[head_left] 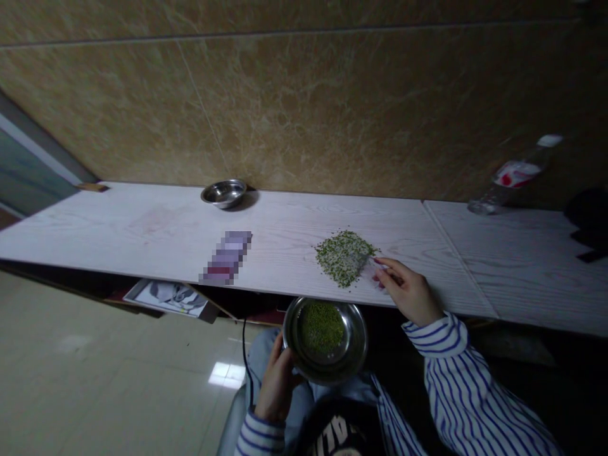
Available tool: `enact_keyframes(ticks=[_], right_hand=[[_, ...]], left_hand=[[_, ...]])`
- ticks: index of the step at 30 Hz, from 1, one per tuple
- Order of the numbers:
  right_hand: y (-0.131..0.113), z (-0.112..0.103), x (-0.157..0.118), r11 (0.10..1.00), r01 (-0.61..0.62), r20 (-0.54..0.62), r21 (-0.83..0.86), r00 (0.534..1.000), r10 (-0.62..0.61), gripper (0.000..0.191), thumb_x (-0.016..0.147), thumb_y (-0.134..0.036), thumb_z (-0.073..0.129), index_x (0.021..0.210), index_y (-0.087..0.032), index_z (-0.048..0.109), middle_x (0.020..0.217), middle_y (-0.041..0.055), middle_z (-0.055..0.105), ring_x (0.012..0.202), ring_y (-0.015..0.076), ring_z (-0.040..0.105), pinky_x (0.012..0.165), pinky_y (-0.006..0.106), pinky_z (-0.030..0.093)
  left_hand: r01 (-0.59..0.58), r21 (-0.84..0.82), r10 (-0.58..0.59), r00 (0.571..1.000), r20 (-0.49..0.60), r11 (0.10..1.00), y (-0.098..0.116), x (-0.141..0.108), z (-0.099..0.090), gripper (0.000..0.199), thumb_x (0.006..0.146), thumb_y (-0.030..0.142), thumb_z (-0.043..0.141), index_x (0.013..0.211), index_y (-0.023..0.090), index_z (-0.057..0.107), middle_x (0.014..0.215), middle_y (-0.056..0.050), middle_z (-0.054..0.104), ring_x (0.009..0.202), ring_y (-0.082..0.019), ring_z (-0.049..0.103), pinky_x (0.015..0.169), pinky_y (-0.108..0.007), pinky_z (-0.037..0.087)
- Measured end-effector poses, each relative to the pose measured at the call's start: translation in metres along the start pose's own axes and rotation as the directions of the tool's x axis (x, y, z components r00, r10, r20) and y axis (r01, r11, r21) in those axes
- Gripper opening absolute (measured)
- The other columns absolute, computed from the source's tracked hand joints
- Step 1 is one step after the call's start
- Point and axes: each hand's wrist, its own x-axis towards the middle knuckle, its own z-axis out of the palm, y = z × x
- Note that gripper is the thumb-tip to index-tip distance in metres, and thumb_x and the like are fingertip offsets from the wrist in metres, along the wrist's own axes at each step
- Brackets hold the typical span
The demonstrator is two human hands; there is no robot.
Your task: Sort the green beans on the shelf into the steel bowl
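My left hand [278, 380] grips the left side of a steel bowl [358, 339], held tilted just below the table's front edge. Small green grains that look like mung beans [323, 326] lie in the bowl. On the table, a spread pile of mixed green and white grains [346, 256] sits close to the front edge. My right hand [408, 291] is closed at the pile's right side, pinching a thin, pale, partly see-through piece [373, 273] that touches the grains. What kind of thing this piece is I cannot make out.
A second steel bowl [223, 195] stands near the wall on the white wood-grain table [156, 234]. Left of the pile lies a blurred-out flat object [227, 256]. A plastic bottle [515, 174] stands at the right. A small wooden block [93, 187] sits at the far left corner.
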Motion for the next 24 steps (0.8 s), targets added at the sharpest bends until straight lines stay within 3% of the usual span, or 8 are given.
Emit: enact_keyframes(ticks=[4, 7, 11, 15, 24], right_hand=[[0.001, -0.005, -0.001, 0.997, 0.013, 0.03, -0.08, 0.999, -0.011, 0.035, 0.085, -0.037, 0.05, 0.114, -0.021, 0.061, 0.082, 0.0043, 0.071, 0.07, 0.016, 0.066, 0.065, 0.028, 0.053], [-0.004, -0.007, -0.002, 0.978, 0.091, 0.11, -0.188, 0.991, -0.071, 0.032, 0.086, -0.035, 0.049, 0.112, -0.023, 0.063, 0.09, 0.0045, 0.072, 0.074, 0.0164, 0.067, 0.067, 0.028, 0.053], [-0.014, -0.005, 0.0, 0.929, 0.252, 0.236, -0.27, 0.953, -0.19, 0.029, 0.087, -0.031, 0.047, 0.109, -0.025, 0.066, 0.101, 0.0028, 0.071, 0.086, 0.0166, 0.066, 0.08, 0.031, 0.051], [-0.019, -0.001, 0.005, 0.896, 0.317, 0.345, -0.311, 0.916, -0.205, 0.028, 0.088, -0.029, 0.047, 0.109, -0.024, 0.065, 0.1, 0.0023, 0.072, 0.086, 0.0159, 0.066, 0.082, 0.032, 0.049], [-0.013, 0.005, 0.027, 0.866, 0.372, 0.349, -0.335, 0.902, -0.253, 0.028, 0.09, -0.026, 0.047, 0.112, -0.024, 0.063, 0.106, 0.0023, 0.07, 0.091, 0.0154, 0.065, 0.083, 0.031, 0.047]], left_hand=[[0.021, 0.033, -0.022, 1.0, 0.009, 0.999, -0.003, 0.003, 0.004, 0.065, 0.066, 0.036, 0.062, 0.129, 0.032, 0.045, 0.103, -0.005, 0.062, 0.082, -0.018, 0.056, 0.061, -0.027, 0.045], [0.019, 0.032, -0.02, 1.0, 0.01, 0.999, -0.003, 0.005, 0.006, 0.064, 0.067, 0.034, 0.061, 0.129, 0.03, 0.046, 0.106, -0.007, 0.061, 0.084, -0.018, 0.056, 0.061, -0.026, 0.045], [0.04, 0.042, -0.043, 0.997, 0.067, 0.998, -0.002, 0.007, 0.007, 0.063, 0.066, 0.031, 0.062, 0.127, 0.03, 0.048, 0.107, -0.006, 0.061, 0.082, -0.017, 0.056, 0.062, -0.027, 0.045], [0.054, 0.025, -0.056, 0.995, 0.081, 0.998, -0.003, 0.008, 0.011, 0.061, 0.068, 0.032, 0.061, 0.127, 0.031, 0.047, 0.107, -0.005, 0.06, 0.083, -0.017, 0.056, 0.063, -0.028, 0.046], [0.059, 0.024, -0.06, 0.997, 0.046, 0.998, 0.002, 0.013, 0.023, 0.067, 0.064, 0.029, 0.061, 0.129, 0.029, 0.045, 0.095, -0.004, 0.062, 0.074, -0.016, 0.054, 0.058, -0.026, 0.043]])
